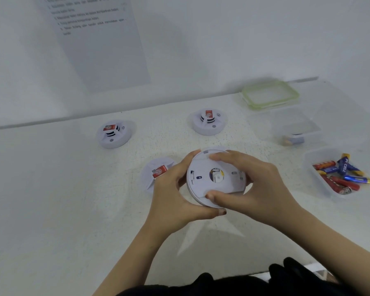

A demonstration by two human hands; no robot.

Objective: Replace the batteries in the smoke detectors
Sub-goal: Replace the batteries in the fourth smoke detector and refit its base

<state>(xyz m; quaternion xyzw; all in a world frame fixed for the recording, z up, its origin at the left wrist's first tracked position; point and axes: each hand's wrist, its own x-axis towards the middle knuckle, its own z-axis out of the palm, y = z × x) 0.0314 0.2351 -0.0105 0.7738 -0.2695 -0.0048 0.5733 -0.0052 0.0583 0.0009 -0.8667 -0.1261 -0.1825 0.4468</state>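
Four smoke detectors are showing, and you are holding one detector [226,182] back side up just above the counter [73,199]. Both hands are clamped on it: your left hand [173,189] is cupping the rim while your right hand [250,182] is pinching the back plate between thumb and fingers. It is looking light, stiff and smooth-shelled, so you are likely safest gripping the rim firmly and turning the plate gently, since thin plastic tabs could snap. A second detector [113,134] and a third detector [209,121] are sitting face up farther back, well apart, and a fourth detector [158,171] is lying just behind your left hand. One tub [308,159] on your right is holding a heap of batteries [346,182], too jumbled to count. One clear box [297,122] is holding at least one more, and one lid [269,96] is lying beyond.
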